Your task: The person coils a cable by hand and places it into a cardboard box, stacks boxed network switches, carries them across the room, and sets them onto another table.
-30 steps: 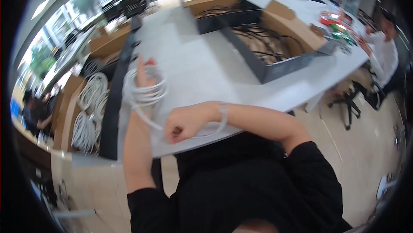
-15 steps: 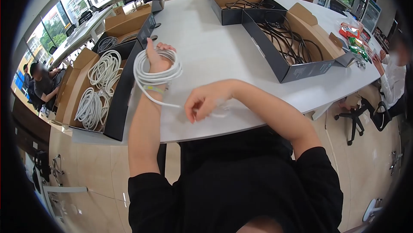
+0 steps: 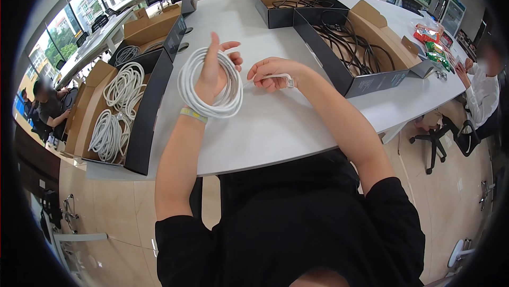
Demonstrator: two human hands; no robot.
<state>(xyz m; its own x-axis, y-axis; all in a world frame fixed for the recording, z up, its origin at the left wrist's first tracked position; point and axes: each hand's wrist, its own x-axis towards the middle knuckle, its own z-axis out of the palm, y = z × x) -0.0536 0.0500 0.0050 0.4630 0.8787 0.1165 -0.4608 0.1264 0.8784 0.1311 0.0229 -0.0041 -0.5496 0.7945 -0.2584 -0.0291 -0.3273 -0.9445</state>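
Observation:
A white network cable (image 3: pixel 233 99) is wound in a round coil about my left hand (image 3: pixel 212 77). The thumb points up and the fingers curl loosely at the far side, so the hand carries the coil. To its right, my right hand (image 3: pixel 269 74) is closed in a pinch on the cable's free end. A clear plug (image 3: pixel 290 82) on a short piece of cable sticks out by the right wrist. Both hands are above the white table (image 3: pixel 265 133).
Left, a black box (image 3: pixel 139 144) holds coiled white cables (image 3: pixel 108 136); behind it another box (image 3: pixel 172 43) holds grey cables (image 3: pixel 127 54). At right, a box (image 3: pixel 366 83) and one behind (image 3: pixel 281 19) hold black cables (image 3: pixel 360 48). A person (image 3: pixel 482 85) sits at the right edge near snack packets (image 3: pixel 427 33).
My right hand has moved up and right, and its plug end now shows by the wrist. My left hand and the coil have shifted right, and the coil has turned more upright.

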